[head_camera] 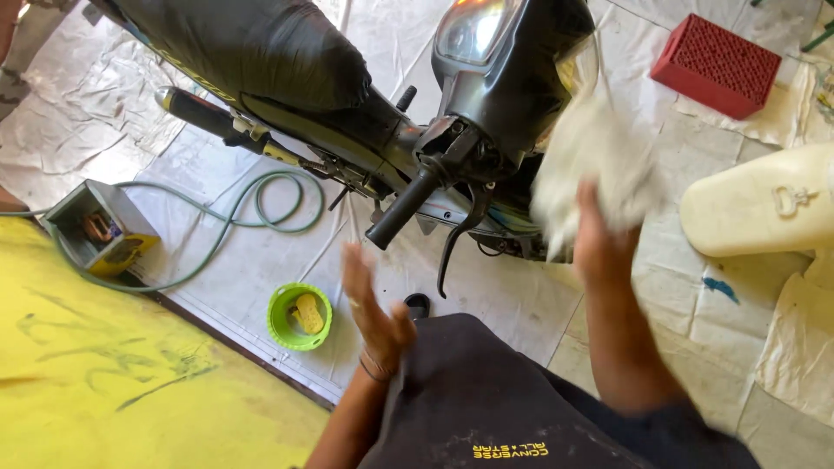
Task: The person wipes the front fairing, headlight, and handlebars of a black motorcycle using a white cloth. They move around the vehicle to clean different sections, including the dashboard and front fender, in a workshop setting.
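A black motorbike [486, 95] stands in front of me, its headlamp [473, 30] and left handlebar grip [401, 208] turned toward me. My right hand [599, 243] grips a pale cloth [595, 161], blurred with motion, against the front cowl on the right side. My left hand [373, 304] hangs flat with fingers apart below the handlebar grip and brake lever [459, 239], holding nothing. A black seat [261, 48] fills the upper left.
A green hose [252, 221] loops over the white sheet-covered floor. A green bowl [299, 316] holds a yellow sponge. A grey box [100, 230] sits left, a yellow surface [113, 373] below it. A red crate [717, 65] and cream bike panel [764, 204] lie right.
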